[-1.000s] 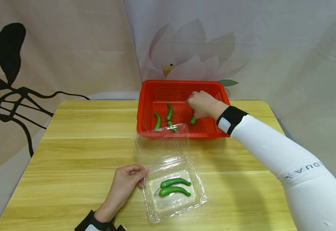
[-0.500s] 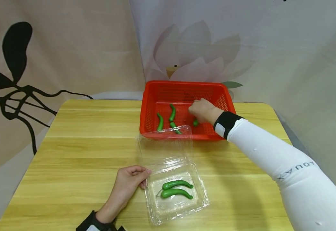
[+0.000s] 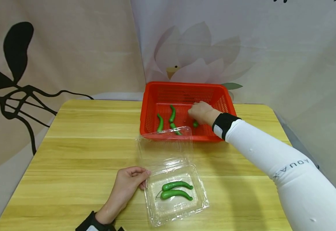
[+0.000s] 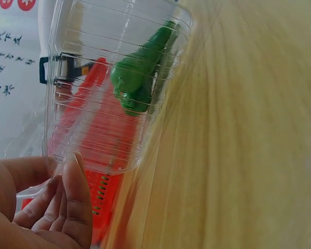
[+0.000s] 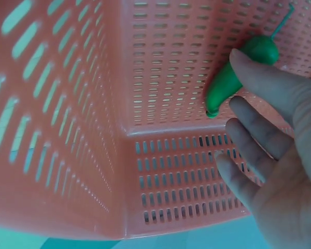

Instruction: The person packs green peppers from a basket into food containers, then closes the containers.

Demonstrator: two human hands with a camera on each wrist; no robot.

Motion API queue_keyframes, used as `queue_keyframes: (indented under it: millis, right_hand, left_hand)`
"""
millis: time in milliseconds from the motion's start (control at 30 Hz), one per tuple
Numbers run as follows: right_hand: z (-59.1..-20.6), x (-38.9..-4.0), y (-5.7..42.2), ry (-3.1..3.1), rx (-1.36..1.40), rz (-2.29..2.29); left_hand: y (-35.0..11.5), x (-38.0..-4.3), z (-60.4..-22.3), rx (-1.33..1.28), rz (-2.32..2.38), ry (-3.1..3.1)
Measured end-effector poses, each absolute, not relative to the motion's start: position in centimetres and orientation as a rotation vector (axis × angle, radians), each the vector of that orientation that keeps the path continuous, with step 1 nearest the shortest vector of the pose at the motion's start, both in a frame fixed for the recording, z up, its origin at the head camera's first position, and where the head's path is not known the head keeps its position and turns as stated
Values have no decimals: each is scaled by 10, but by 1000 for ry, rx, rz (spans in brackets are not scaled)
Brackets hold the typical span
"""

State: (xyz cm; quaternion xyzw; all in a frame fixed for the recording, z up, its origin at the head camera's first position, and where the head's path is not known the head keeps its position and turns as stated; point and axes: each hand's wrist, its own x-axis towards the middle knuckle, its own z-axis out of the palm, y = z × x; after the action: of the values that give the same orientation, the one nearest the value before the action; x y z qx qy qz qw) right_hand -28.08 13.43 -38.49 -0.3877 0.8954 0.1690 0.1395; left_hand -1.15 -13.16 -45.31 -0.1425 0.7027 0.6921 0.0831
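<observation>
In the head view a hinged clear plastic container (image 3: 179, 210) lies open on the table, two green chili peppers (image 3: 176, 194) side by side in its base. My left hand (image 3: 128, 186) pinches its left edge near the hinge between thumb and fingers, as the left wrist view shows too. Behind it, my right hand (image 3: 204, 113) reaches down into a red plastic basket (image 3: 231, 110). In the right wrist view the thumb overlaps a green chili pepper (image 5: 223, 88) on the basket floor, and the loosely bent fingertips are right at its side.
More chili peppers (image 3: 172, 114) lie in the left part of the basket. The container's raised clear lid (image 3: 165, 147) overlaps the basket's front rim. A wooden table (image 3: 92, 134) carries everything, with a printed curtain (image 3: 98, 48) hanging behind.
The view has shifted slightly. My right hand has dropped a little lower over the pepper in the basket. The left hand keeps its grip on the container, and the two peppers there stay put.
</observation>
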Motion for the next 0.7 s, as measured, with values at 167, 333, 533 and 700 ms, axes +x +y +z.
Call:
queue_keyframes:
  millis: [167,333,533,700]
  right_hand:
    - [-389,-283,133,2562,-1110,531]
    - [-390,-283,133,2540,-1109,560]
    - [-389,-284,135,2528,-1111,522]
    - [-381,-284,136,2535,-1107,475]
  left_hand:
    - [-131,-12,-453,-426,2065,2095]
    - [-132,-12,-452,-425,2062,2091]
    - [-132,-12,-452,-431,2055,2096]
    - [-131,-12,-452,-432,2053,2100]
